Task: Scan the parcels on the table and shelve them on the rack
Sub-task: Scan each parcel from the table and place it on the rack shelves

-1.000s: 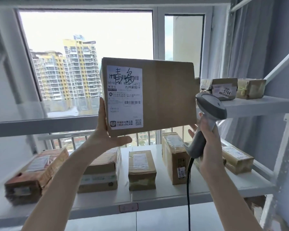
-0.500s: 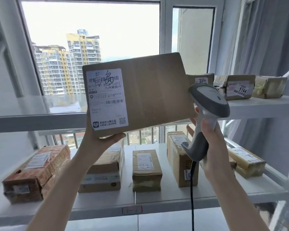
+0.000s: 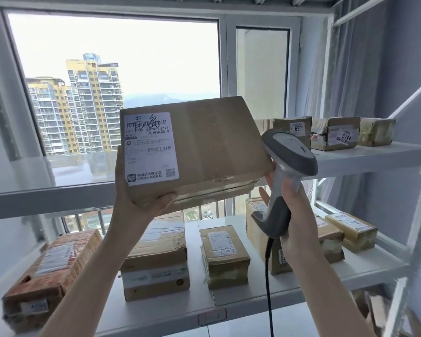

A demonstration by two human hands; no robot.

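White metal rack (image 3: 365, 159) already holds several parcels; my left hand (image 3: 136, 203) grips the brown cardboard box (image 3: 204, 152), my right hand (image 3: 294, 215) wraps the grey scanner (image 3: 287, 161) — shelving remains.

1. The white upper rack shelf (image 3: 46, 188) lies bare on its left and middle stretch.
2. Taped brown parcels (image 3: 336, 132) crowd its right end.
3. The white lower shelf (image 3: 192, 310) carries cardboard boxes (image 3: 224, 256) with narrow gaps between them.
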